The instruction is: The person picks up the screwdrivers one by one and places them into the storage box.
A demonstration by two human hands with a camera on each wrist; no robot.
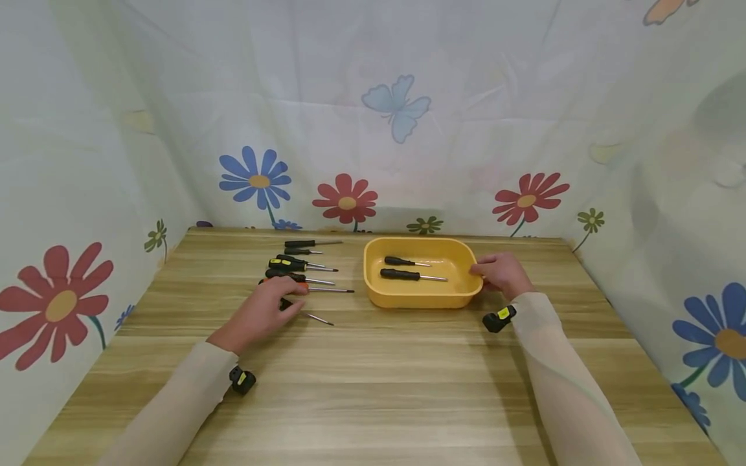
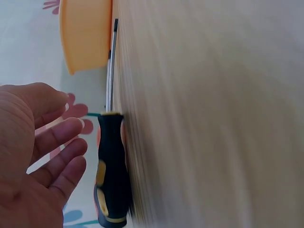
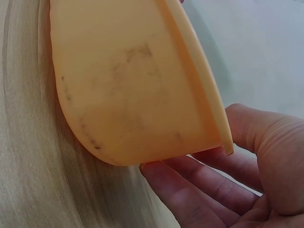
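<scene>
My left hand hovers over the nearest screwdriver, partly covering its handle. In the left wrist view the fingers are loosely bent, with a gap between them and the black handle with yellow patches. My right hand grips the right end of a yellow plastic basin. The right wrist view has the thumb at the rim and the other fingers against the outer wall. Inside the basin lie two black-handled screwdrivers, a smaller one behind a larger one.
Left of the basin, several more screwdrivers lie in a column, shafts pointing right, including a black one at the back and one with a partly orange handle. A flowered curtain encloses the wooden table at the back and sides.
</scene>
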